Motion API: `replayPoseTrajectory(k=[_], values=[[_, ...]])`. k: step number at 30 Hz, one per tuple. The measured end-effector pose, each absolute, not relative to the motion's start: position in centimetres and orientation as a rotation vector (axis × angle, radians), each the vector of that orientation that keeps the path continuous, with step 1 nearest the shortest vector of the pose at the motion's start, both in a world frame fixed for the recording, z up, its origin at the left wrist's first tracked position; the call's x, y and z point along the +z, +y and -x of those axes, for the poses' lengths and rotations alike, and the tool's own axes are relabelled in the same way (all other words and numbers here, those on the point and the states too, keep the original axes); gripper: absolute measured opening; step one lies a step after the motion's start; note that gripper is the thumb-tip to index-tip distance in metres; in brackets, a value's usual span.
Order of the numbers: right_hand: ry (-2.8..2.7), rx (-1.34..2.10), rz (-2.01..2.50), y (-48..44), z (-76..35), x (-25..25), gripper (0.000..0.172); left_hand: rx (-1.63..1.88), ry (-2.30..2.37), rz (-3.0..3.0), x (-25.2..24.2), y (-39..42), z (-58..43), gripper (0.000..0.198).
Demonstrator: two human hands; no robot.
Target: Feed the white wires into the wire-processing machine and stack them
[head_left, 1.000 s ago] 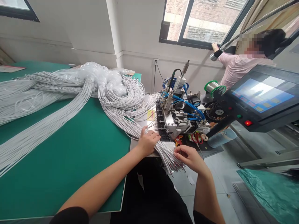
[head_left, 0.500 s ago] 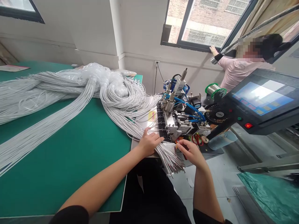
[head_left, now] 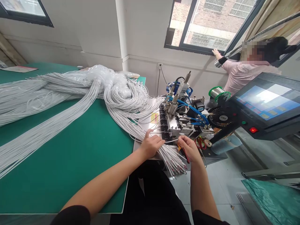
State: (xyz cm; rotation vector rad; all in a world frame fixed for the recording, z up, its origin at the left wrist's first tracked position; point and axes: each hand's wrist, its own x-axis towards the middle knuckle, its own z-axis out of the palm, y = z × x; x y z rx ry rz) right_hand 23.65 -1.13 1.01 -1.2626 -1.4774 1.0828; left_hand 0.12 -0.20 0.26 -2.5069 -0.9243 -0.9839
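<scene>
My left hand (head_left: 152, 146) lies over a bundle of white cables (head_left: 170, 157), fingers stretched out and thumb raised apart. The bundle's cut ends fan out past the bench edge toward my lap. My right hand (head_left: 189, 147) pinches the end of a single white cable (head_left: 172, 142), which runs from near my left hand along the front of the machine (head_left: 174, 120). Several other cables sit in the machine's black slotted holder (head_left: 164, 123). Beneath my right hand a red-handled tool (head_left: 186, 154) is partly hidden.
A green table (head_left: 100, 150) carries large cable bundles (head_left: 53, 122) and plastic wrapping (head_left: 100, 75). On the right are a screen on a post (head_left: 264, 100), a black fan (head_left: 220, 117) and a wire spool (head_left: 219, 92). Another person (head_left: 248, 75) reaches toward the window.
My right hand has moved slightly up and toward the machine with the cable end, lifting it from the bundle. My left hand stays on the cables. The view has shifted a little.
</scene>
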Motion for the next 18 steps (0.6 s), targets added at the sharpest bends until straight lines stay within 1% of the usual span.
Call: replayPoseTrajectory(k=[5, 9, 13, 18], values=[[-1.325, 1.133, 1.179, -0.5, -22.3, 0.9, 0.037, -0.959, -0.914, 2.525, 0.3, -0.1, -0.1, 0.029], [-1.255, 1.177, 1.121, -0.3, -22.2, 0.9, 0.033, -0.94, -0.934, 2.522, 0.3, -0.1, -0.2, 0.029], [-1.321, 1.059, 1.22, -0.5, -23.4, 0.3, 0.031, -0.93, -0.961, 2.511, 0.2, -0.1, -0.3, 0.029], [-1.503, 0.878, 1.42, -0.6, -24.1, -0.8, 0.034, -0.893, -0.994, 2.52, 0.2, -0.3, -0.4, 0.032]])
